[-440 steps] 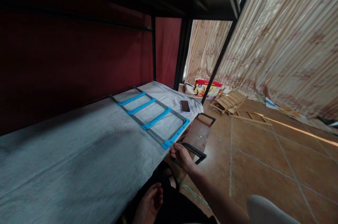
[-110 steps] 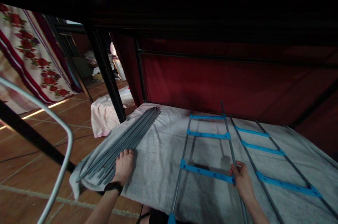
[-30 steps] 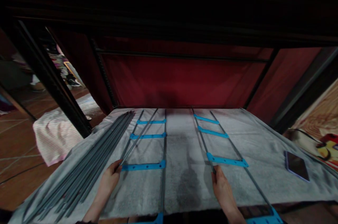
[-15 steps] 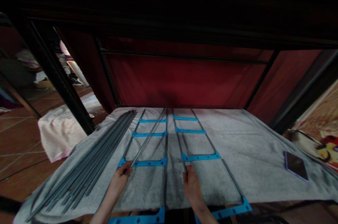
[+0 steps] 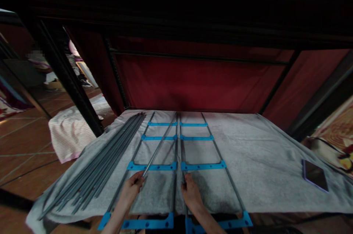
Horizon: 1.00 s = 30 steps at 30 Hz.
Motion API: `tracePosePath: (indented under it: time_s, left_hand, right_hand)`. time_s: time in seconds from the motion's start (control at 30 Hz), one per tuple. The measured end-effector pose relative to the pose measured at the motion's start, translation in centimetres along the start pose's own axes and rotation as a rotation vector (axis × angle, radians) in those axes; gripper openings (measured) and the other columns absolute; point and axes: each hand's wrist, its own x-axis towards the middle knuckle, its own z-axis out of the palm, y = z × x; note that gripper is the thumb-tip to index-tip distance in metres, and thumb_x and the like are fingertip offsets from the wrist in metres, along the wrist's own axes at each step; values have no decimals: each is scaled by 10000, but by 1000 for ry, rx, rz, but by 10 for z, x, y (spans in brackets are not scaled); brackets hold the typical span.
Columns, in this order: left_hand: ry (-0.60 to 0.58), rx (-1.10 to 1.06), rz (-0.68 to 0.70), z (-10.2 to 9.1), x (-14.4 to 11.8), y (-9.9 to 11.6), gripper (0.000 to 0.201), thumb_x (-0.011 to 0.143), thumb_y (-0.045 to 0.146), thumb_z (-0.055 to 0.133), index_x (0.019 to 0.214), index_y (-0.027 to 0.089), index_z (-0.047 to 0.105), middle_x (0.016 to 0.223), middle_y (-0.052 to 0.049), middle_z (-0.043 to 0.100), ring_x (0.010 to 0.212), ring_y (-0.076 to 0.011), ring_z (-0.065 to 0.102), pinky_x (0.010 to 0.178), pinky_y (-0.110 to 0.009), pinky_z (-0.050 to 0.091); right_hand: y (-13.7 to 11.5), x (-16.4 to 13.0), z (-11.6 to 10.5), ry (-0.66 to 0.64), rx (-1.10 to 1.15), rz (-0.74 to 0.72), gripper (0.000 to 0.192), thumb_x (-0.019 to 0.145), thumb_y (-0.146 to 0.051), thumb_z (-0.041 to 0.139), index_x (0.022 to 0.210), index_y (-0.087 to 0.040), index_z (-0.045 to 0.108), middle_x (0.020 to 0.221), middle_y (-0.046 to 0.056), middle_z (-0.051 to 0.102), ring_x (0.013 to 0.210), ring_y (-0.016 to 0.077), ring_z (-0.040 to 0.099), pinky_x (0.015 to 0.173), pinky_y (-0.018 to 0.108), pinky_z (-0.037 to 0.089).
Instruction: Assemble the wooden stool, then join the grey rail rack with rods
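Observation:
A loose grey metal rod [image 5: 160, 144] slants over the left frame, its near end closed in my left hand [image 5: 132, 187]. That left frame has grey side rods and blue crosspieces [image 5: 151, 167], and lies flat. Beside it lies a matching right frame with blue crosspieces [image 5: 203, 166]. My right hand [image 5: 191, 190] is wrapped round this frame's inner side rod [image 5: 182, 149], just on the near side of a crosspiece. The nearest crosspieces reach the front edge of the cloth, partly hidden by my forearms.
A bundle of several grey rods [image 5: 110, 160] lies to the left on the grey cloth [image 5: 256, 160]. A phone [image 5: 315, 176] rests at the right. Dark posts [image 5: 70, 83] and a low dark beam surround the surface, with a red curtain [image 5: 193, 83] behind.
The right frame has shifted left with my right hand, closing the gap to the left frame. My left hand still holds the slanted rod. The view has turned slightly.

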Motion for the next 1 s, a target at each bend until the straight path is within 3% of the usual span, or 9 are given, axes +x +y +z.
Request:
tracePosePath:
  time_s: [0.13,0.23,0.33,0.4,0.53,0.6,0.7,0.87,1.0]
  left_hand:
    - [-55,-40,-2,14,-3,3,705,571,619,680,1029,86,733,584,26,520,532,-136,438,528,-272,338]
    - [-105,-54,-1,22,-6,4,672,567,627,678,980,101,746,549,30,502,511,-131,419,506,-263,313]
    - [-126,-17,1,25,-8,3,611,588,612,651,938,120,746,525,23,515,506,-151,447,507,-273,345]
    - [-97,35,41,24,-9,3,547,606,594,634,900,146,745,611,-25,624,603,-209,558,576,-312,433]
    - [-104,91,140,32,-15,8,423,646,558,627,821,188,736,829,-83,737,857,-297,653,798,-378,499]
    - [-181,68,141,44,-21,13,424,668,565,623,818,185,735,772,-71,711,786,-274,637,741,-364,493]
    - [-302,8,82,72,-32,23,464,676,594,636,842,171,730,665,-32,625,654,-210,561,593,-306,428]
    - [-415,-130,-62,128,-50,31,481,657,616,672,833,168,682,608,20,519,536,-131,450,500,-254,315]
    - [-443,-213,-112,163,-59,30,483,673,625,661,849,176,636,606,27,508,488,-107,415,471,-245,282]
  right_hand:
    - [-3,-8,1,2,-48,11,359,779,-119,477,1065,-224,666,1105,104,695,1049,259,687,936,360,523]
    - [5,-9,-12,7,-21,-32,338,791,-151,488,1065,-227,669,1076,97,688,999,251,694,901,355,537]
    - [26,-2,-47,166,-63,-96,347,813,-207,496,1117,-216,662,1169,117,663,1103,270,646,990,392,496]
    - [46,6,-81,329,-134,-97,363,817,-249,502,1147,-209,648,1251,131,630,1192,297,583,1055,447,442]
    - [83,19,-145,466,-113,-16,335,821,-337,486,1058,-180,663,1113,160,671,1135,338,607,1017,488,457]
    - [89,22,-162,431,25,44,314,823,-387,482,999,-201,663,1000,132,702,1018,313,665,936,450,512]
    - [75,23,-164,303,278,150,354,805,-484,520,978,-209,661,882,84,721,860,271,696,764,407,566]
    - [21,18,-136,-3,735,266,518,722,-609,681,1017,-182,685,971,113,739,892,259,696,794,405,570]
    - [-10,19,-111,-215,827,264,532,758,-623,669,1059,-185,671,994,98,727,904,231,690,838,394,550]
